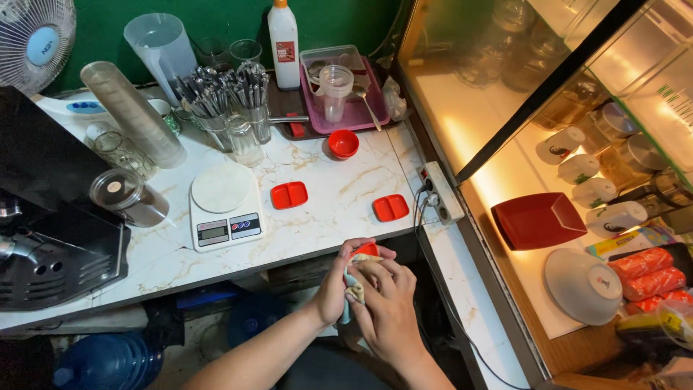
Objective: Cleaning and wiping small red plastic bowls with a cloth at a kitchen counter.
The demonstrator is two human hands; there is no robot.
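Observation:
Just below the counter's front edge, my left hand (338,285) grips a small red dish (367,250), of which only the top edge shows. My right hand (386,303) presses a pale cloth (354,287) against that dish. Both hands are closed around dish and cloth. Two more red divided dishes lie on the white marble counter (328,217): one (289,195) near the scale, another (390,207) near the right edge. A small red bowl (343,143) sits further back.
A white kitchen scale (224,206) is left of the dishes. Glass holders of spoons (220,97), stacked plastic cups (133,115), a pink tray (346,101), a white bottle (284,43) and a fan (32,40) stand behind. A power strip (442,191) borders a lit display case (577,180). Water jug (105,361) below.

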